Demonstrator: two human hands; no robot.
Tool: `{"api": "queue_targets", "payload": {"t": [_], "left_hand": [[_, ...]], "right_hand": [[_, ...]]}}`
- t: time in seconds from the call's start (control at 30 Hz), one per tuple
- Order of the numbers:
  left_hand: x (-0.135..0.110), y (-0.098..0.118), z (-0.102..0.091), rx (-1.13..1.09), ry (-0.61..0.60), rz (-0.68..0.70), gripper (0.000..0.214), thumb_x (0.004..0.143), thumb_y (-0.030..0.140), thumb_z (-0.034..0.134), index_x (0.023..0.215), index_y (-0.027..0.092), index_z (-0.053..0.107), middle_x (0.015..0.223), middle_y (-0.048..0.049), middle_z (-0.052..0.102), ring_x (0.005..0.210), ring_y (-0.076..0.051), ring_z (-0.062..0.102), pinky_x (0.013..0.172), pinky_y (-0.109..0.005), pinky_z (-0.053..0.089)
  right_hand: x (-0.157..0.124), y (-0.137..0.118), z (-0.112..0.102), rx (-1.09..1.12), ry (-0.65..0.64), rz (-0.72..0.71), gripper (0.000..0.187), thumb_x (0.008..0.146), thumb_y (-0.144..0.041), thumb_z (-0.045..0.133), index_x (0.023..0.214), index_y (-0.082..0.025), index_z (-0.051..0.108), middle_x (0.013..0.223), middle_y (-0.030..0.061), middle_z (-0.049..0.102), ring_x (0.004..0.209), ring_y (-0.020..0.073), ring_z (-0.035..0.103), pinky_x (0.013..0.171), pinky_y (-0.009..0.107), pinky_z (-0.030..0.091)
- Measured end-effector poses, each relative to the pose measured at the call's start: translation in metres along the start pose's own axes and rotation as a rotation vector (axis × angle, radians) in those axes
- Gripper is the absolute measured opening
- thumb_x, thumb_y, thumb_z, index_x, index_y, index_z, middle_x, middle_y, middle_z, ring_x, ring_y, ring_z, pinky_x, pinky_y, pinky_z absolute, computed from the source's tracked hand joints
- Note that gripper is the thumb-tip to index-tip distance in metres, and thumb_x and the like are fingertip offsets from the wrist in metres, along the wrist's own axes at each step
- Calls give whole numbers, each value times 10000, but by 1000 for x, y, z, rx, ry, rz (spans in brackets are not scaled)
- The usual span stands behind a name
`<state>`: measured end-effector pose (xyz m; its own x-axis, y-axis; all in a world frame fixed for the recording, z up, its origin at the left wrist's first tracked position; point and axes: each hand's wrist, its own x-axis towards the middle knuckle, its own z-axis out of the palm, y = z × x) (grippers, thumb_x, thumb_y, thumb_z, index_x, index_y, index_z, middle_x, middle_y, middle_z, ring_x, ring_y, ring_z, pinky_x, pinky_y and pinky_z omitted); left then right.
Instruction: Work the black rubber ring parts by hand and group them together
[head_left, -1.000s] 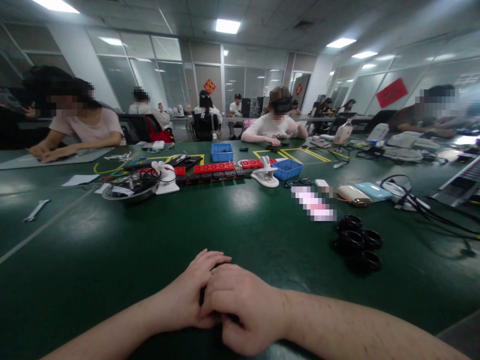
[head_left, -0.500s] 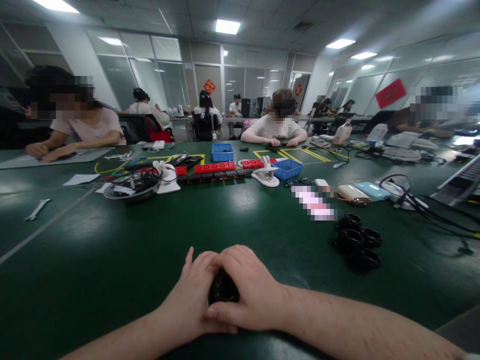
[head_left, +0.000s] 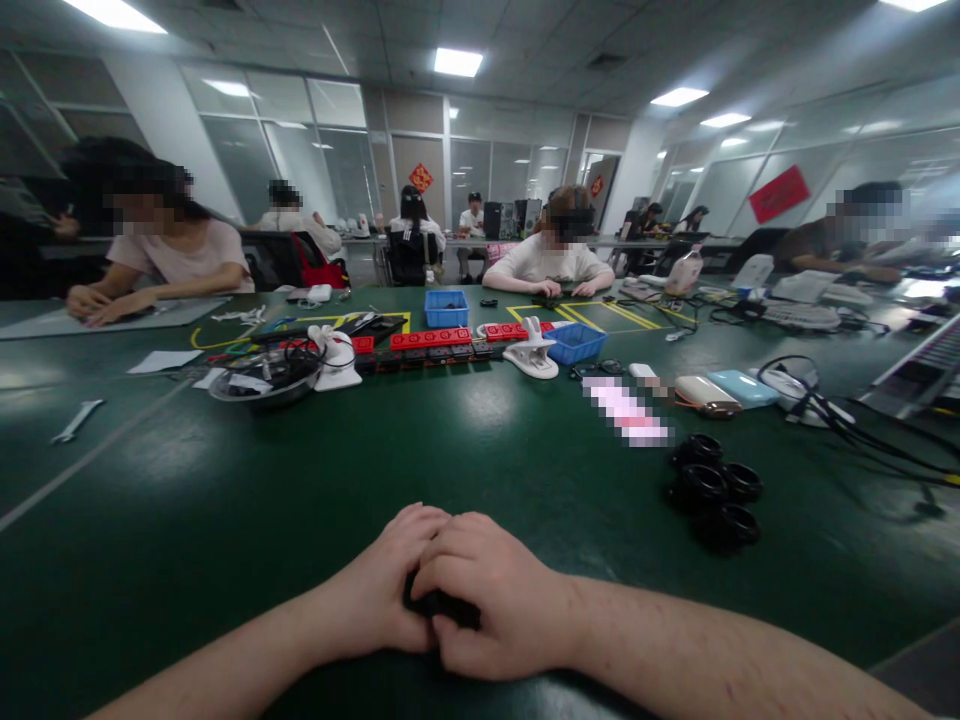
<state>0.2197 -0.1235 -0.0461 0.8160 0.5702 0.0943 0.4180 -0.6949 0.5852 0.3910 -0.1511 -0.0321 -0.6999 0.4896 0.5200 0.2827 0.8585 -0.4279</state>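
My left hand (head_left: 386, 585) and my right hand (head_left: 491, 590) are closed together low on the green table (head_left: 225, 500), near its front edge. Between them sits a small black round part (head_left: 439, 603), mostly hidden by the fingers of both hands. A cluster of several similar black rings (head_left: 716, 490) lies on the table to the right, about a forearm's length from my right hand.
Farther back lie a metal bowl with cables (head_left: 262, 378), red and black power strips (head_left: 427, 345), white clamps (head_left: 531, 352), two blue bins (head_left: 445, 306), phones (head_left: 705, 392), cables (head_left: 840, 415) and a wrench (head_left: 73, 420). Other people sit at the far side and at both ends.
Half a second ago my hands were parted enough to show the black part between them; now the fingers have closed over it again and the hands sit slightly lower.
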Motion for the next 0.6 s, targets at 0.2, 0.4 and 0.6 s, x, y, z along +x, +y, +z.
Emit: {"api": "queue_targets", "payload": {"t": [0.2, 0.4, 0.6], "left_hand": [[-3, -5, -4, 47, -104, 2, 692, 604, 229, 719, 1246, 258, 462, 1286, -52, 482, 1212, -301, 387, 1078, -512, 140], [-6, -7, 6, 73, -44, -36, 869, 534, 446, 771, 1288, 250, 384, 1306, -75, 440, 1206, -345, 375, 1061, -589, 92], [-2, 4, 5, 37, 125, -140, 510, 549, 347, 762, 978, 192, 533, 1009, -60, 535, 941, -278, 504, 874, -466, 421]], "right_hand": [[1, -2, -2, 103, -15, -132, 324, 607, -190, 385, 873, -132, 561, 815, 66, 608, 849, 165, 558, 871, 289, 420], [0, -4, -3, -1, 32, 87, 383, 708, -415, 553, 965, -132, 556, 938, 80, 616, 871, 196, 541, 808, 340, 403], [1, -4, -1, -151, -19, 325, 462, 625, -519, 703, 873, -152, 572, 842, 42, 600, 747, 178, 516, 677, 307, 389]]}}
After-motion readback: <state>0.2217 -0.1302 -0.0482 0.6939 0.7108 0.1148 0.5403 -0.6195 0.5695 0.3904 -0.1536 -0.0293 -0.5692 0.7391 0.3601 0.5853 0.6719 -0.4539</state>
